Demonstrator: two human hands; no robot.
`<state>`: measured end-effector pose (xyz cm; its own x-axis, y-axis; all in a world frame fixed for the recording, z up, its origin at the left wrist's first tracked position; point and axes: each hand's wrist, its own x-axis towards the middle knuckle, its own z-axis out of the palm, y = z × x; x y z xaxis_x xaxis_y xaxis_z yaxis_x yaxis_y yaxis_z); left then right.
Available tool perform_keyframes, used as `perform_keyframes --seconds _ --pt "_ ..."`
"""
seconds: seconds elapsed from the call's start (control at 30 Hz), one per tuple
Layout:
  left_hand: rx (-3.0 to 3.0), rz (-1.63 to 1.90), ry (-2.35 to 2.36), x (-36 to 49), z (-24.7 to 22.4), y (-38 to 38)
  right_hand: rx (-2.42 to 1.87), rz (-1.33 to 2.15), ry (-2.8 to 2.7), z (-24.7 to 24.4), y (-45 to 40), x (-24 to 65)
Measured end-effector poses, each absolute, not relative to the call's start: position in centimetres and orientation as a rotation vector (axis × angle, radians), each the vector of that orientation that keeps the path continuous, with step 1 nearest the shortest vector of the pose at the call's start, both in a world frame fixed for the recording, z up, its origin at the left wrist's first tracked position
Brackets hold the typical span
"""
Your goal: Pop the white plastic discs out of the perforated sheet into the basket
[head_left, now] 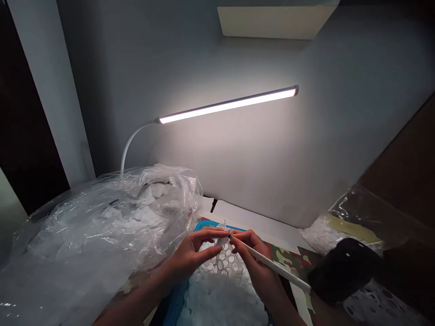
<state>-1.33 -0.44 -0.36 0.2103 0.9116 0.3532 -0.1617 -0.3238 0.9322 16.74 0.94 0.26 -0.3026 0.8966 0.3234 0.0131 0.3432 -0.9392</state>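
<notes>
My left hand (pixel 190 253) comes in from the lower left, its thumb and fingers pinched on a small whitish translucent piece (pixel 222 241). Facing it, my right hand (pixel 260 267) grips a long thin white stick-like tool (pixel 280 270). The tool's dark tip meets the piece between the fingertips; its tail slants down to the right. Below both hands is a blue tray (pixel 175 305), heaped with soft white pieces (pixel 220 299). A pale sheet with round holes (pixel 226 262) lies on the heap, partly hidden by my hands.
A large clear plastic bag (pixel 102 235) with white pieces fills the left side. On the right are a dark rounded object (pixel 346 269) and another clear bag with white contents (pixel 321 235). A lit bar lamp (pixel 227 105) on a bent neck hangs above, before a grey wall.
</notes>
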Motion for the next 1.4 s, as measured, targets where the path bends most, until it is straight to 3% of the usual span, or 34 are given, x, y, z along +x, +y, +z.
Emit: perform_keyframes --seconds 0.27,0.63,0.8,1.4 --pt "1.202 1.368 0.874 -1.2 -1.0 0.1 -0.866 1.081 -1.665 -0.2 0.3 16.5" --pt "1.215 1.256 0.764 -1.2 -0.3 -0.3 -0.991 0.739 -1.721 -0.6 0.3 16.1" --pt "1.188 1.195 0.748 -1.2 -0.8 0.1 -1.016 0.773 -1.679 -0.5 0.4 16.2" --pt "1.277 1.449 1.075 -1.0 -1.1 0.0 -1.064 0.708 -1.328 -0.5 1.1 17.6"
